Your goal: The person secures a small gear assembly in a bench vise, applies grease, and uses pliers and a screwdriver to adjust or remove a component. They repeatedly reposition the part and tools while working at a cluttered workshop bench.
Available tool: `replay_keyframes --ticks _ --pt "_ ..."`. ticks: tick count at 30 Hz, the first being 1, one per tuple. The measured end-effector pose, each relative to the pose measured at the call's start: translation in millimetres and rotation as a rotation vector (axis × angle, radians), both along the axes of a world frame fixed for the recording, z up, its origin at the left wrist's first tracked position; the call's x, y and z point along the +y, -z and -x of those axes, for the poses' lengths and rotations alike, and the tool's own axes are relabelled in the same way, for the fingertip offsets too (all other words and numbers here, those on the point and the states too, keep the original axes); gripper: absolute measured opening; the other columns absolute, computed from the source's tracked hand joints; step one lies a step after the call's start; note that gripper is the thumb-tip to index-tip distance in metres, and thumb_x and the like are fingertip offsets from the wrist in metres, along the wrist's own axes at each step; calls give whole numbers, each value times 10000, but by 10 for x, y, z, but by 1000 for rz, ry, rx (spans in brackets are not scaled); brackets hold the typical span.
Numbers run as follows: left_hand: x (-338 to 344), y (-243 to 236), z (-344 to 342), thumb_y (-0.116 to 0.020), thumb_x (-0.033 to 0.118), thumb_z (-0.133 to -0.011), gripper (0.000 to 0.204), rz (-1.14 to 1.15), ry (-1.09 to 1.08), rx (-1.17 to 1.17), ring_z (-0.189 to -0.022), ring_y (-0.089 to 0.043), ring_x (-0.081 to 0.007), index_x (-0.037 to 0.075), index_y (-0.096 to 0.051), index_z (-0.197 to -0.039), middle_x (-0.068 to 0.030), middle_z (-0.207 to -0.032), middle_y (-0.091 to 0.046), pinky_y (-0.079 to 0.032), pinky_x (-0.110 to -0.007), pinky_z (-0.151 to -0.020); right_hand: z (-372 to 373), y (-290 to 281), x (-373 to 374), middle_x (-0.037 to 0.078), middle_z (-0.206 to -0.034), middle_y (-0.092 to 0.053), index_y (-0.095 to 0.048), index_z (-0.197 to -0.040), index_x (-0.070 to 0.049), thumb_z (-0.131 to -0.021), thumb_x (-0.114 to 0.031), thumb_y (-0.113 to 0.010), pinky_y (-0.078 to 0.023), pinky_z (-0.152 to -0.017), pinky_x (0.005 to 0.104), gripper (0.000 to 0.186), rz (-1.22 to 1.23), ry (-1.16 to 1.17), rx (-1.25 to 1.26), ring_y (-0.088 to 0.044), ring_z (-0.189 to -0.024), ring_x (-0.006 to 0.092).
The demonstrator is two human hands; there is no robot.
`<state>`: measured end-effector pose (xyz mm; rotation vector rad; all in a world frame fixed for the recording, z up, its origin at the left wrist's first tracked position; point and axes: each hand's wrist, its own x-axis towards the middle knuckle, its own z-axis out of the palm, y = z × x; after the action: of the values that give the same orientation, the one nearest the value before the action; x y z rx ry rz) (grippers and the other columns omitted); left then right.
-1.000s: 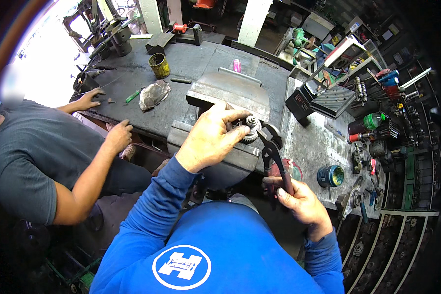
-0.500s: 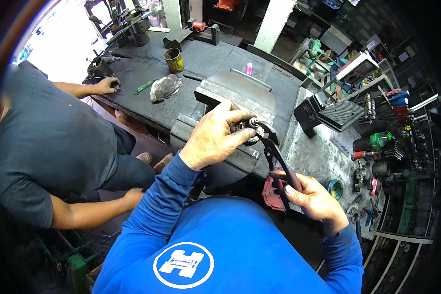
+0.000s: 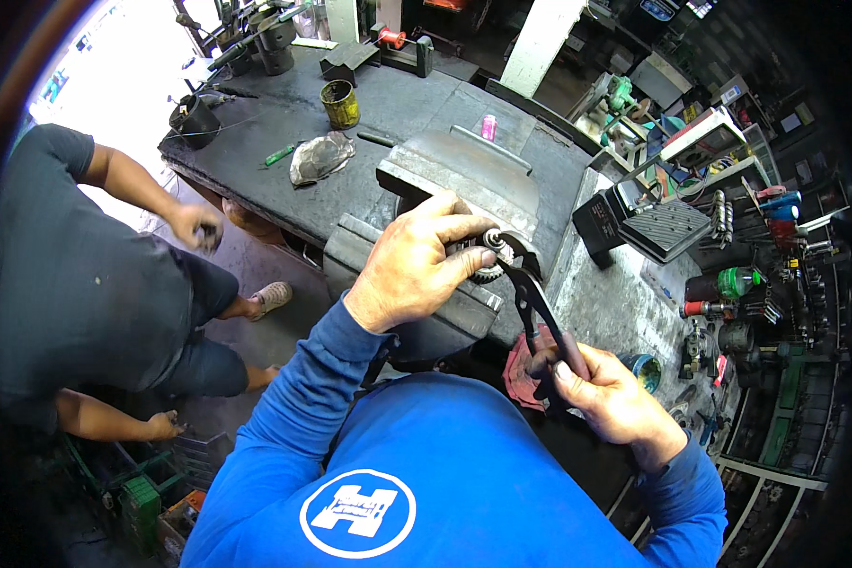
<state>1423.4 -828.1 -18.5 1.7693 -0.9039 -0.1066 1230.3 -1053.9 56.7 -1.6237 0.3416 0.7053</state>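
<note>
My left hand (image 3: 412, 270) pinches a small metal shaft (image 3: 491, 239) between thumb and fingers. A toothed, gear-like metal part (image 3: 488, 273) shows just under the thumb; most of it is hidden by the hand. Dark long-handled pliers (image 3: 546, 310) reach up from my right hand (image 3: 611, 388), which is wrapped round their handles. The curved jaws are at the shaft's end beside my left fingertips; whether they bite on it I cannot tell. Both hands are over a large bench vise (image 3: 459, 175), whose near jaw (image 3: 362, 254) lies below my left wrist.
On the dark workbench (image 3: 256, 123) are a yellow can (image 3: 339, 104), a crumpled grey rag (image 3: 322, 157), a green-handled tool (image 3: 279, 155) and a pink can (image 3: 488, 127). A black box (image 3: 604, 220) stands right of the vise. At left is a co-worker (image 3: 95, 275).
The co-worker has taken a hand off the bench and shifted left, arms apart. My right hand has moved slightly right and down with the pliers; my left hand stays nearly in place.
</note>
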Motion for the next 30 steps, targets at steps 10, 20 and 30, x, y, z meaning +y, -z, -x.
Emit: replay_keyframes --ticks 10,20,30 --pt "2 -7 -15 -807 188 -886 297 21 10 25 -922 -694 -327 41 -777 -1142 -127 -990 -665 -547 -410 -822 4 61 250 -23 -902 -557 -601 -1073 -45 -1119 -273 -589 -456 -812 311 233 156 42 -49 -488 -880 90" --pt "-17 -44 0 -854 236 -837 346 -27 -32 71 -905 -691 -302 42 -783 -1114 -127 -956 -657 -546 -396 -811 42 -2 43 20 -1213 -662 -601 -1399 -13 -1098 -285 -613 -477 -981 298 406 -138 91 -79 -571 -1095 97" --pt "-40 -13 42 -845 126 -882 319 12 -54 3 -827 -592 -139 -23 -756 -1151 -62 -953 -646 -492 -286 -748 86 420 88 219 -1281 -592 -629 -1408 -78 -906 -72 -674 -489 -1043 451 504 1045 -47 -730 -590 -1167 403"
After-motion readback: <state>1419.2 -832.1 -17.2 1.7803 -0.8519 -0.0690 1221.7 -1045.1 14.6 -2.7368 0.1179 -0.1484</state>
